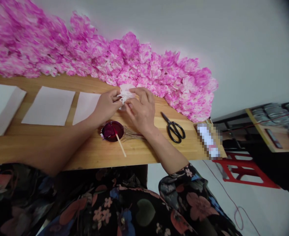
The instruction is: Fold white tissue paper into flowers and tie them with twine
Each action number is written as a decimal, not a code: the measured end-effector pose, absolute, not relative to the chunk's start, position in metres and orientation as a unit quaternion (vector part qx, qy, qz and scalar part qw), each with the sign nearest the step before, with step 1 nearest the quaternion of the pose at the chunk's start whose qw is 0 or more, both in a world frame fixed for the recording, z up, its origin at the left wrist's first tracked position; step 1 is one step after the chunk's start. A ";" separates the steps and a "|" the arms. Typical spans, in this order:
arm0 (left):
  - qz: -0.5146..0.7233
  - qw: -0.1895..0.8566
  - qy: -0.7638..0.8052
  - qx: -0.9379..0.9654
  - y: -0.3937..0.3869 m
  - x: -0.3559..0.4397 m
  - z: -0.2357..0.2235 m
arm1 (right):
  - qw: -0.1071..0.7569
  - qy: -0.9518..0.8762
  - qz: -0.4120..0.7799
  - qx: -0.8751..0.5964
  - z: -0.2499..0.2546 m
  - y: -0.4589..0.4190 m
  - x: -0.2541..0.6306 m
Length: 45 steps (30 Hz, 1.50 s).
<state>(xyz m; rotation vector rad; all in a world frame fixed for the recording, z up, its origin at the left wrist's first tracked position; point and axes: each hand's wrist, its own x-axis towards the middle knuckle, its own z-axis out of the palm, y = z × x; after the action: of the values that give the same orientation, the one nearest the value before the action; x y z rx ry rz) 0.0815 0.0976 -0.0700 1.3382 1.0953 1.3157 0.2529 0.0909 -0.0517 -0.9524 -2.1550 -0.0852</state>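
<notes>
My left hand [108, 105] and my right hand [141, 110] meet above the wooden table [48, 147], both pinching a small white paper flower [126, 92] between their fingertips. The flower is crumpled and pale, held just in front of the long pile of pink paper flowers [124, 62]. Below my hands sits a small bowl of dark red dye [112, 131] with a wooden stick [119, 144] leaning out of it. A bundle of thin wires [132, 133] lies beside the bowl, under my right wrist.
Black scissors [174, 128] lie to the right of my hands. White paper sheets [48, 106] lie in a row at the left. A blurred-out box [208, 141] sits at the table's right end. Beyond it stand a red stool [242, 172] and a shelf [269, 131].
</notes>
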 end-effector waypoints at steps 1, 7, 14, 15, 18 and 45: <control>0.543 0.467 0.439 0.542 0.098 0.081 -0.070 | 0.392 -0.843 -0.030 -0.367 -0.050 0.090 0.254; 0.576 0.471 0.445 0.498 0.103 0.080 -0.077 | 0.469 -0.802 -0.008 -0.370 -0.039 0.093 0.273; 0.574 0.476 0.439 0.502 0.107 0.080 -0.080 | 0.456 -0.804 -0.046 -0.379 -0.048 0.103 0.275; 0.573 0.480 0.433 0.504 0.106 0.081 -0.079 | 0.452 -0.806 -0.044 -0.380 -0.049 0.104 0.274; 0.574 0.483 0.424 0.508 0.106 0.081 -0.079 | 0.444 -0.809 -0.032 -0.384 -0.051 0.105 0.274; 0.554 0.449 0.459 0.531 0.099 0.082 -0.070 | 0.389 -0.846 -0.018 -0.364 -0.050 0.094 0.258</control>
<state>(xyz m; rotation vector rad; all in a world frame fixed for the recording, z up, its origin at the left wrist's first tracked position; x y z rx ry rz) 0.0819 0.0988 -0.0699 1.3137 1.1349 1.3698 0.2585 0.0943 -0.0503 -0.9265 -2.1513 -0.0457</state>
